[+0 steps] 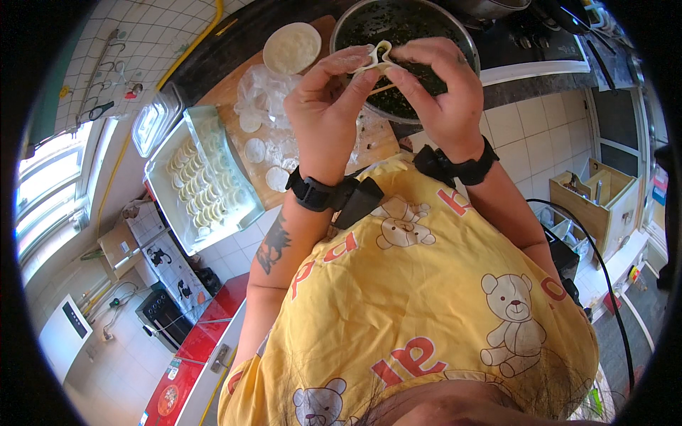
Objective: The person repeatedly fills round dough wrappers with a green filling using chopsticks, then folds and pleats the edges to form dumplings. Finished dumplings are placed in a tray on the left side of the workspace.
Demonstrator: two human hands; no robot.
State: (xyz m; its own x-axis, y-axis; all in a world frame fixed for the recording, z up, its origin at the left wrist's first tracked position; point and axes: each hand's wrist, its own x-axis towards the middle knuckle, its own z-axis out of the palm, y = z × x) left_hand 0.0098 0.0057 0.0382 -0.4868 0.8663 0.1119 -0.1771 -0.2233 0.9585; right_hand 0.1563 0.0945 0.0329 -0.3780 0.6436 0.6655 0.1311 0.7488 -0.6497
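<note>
Between my two hands is a dumpling wrapper [379, 59], partly folded, with dark green filling showing in its opening. My left hand [333, 96] pinches one side of it with flour-dusted fingers. On the other side, my right hand [447, 85] grips the dough edge between thumb and fingers. Below them stands a large metal bowl [476, 69] of chopped green filling. A thin wooden stick [382, 89], perhaps a chopstick, shows under the hands. Several round dough wrappers [255, 150] lie on the floured wooden board [367, 144] left of my left forearm.
A tray [242, 210] holding rows of finished dumplings [200, 186] stands at the left. Beside it lies a clear plastic lid [156, 120]. A white bowl of flour [292, 48] and a crumpled plastic bag [264, 93] sit on the board. A stove [533, 50] is at the right.
</note>
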